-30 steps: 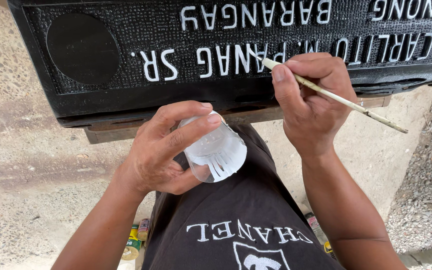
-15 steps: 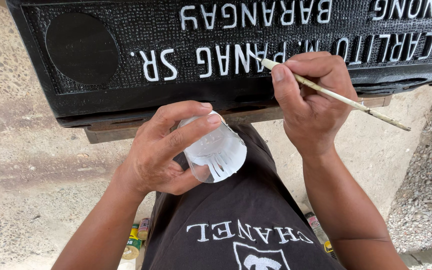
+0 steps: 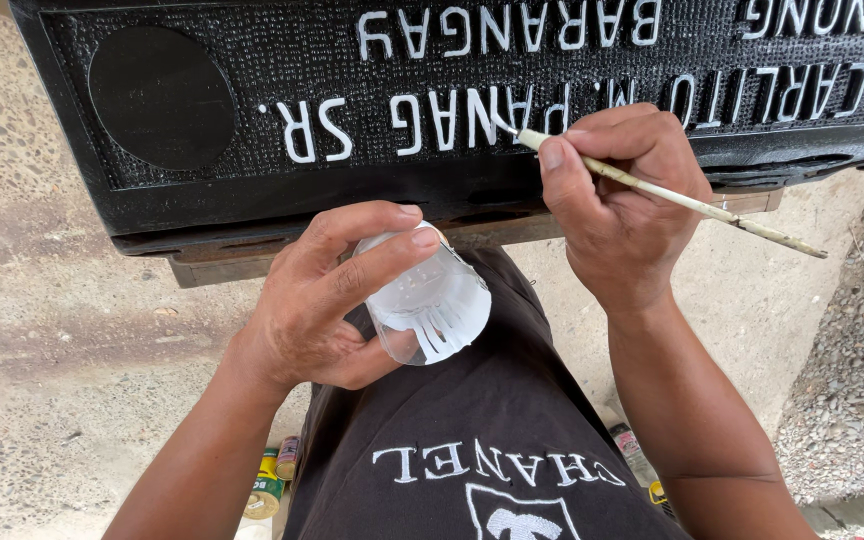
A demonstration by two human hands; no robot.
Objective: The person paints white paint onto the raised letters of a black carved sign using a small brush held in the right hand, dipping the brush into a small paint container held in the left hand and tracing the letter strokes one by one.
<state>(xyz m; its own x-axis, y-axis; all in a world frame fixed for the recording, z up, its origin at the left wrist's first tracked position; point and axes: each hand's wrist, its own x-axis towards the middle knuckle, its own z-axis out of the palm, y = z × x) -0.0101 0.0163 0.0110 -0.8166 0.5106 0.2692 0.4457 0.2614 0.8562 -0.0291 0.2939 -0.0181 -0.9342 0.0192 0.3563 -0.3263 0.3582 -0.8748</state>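
Observation:
My right hand (image 3: 617,205) grips a thin pale paintbrush (image 3: 692,203), its tip resting on a raised white letter of a black textured slab (image 3: 252,190). The slab lies across the top of the view with rows of white lettering and a smooth black disc (image 3: 160,97) at its left. My left hand (image 3: 322,300) holds a small clear plastic cup (image 3: 430,305) smeared with white paint, tilted on its side above my lap, below the slab's near edge. A black shirt with a white print (image 3: 472,450) covers my lap.
The slab rests on a wooden board (image 3: 212,268). Sandy concrete ground (image 3: 62,350) spreads to the left, gravel (image 3: 862,400) to the right. Small paint cans (image 3: 270,485) stand by my left side, and a small tube or bottle (image 3: 632,455) lies by my right arm.
Almost nothing differs. The brush tip stays on the same letter with only a slight shift of the handle. The cup hand holds still.

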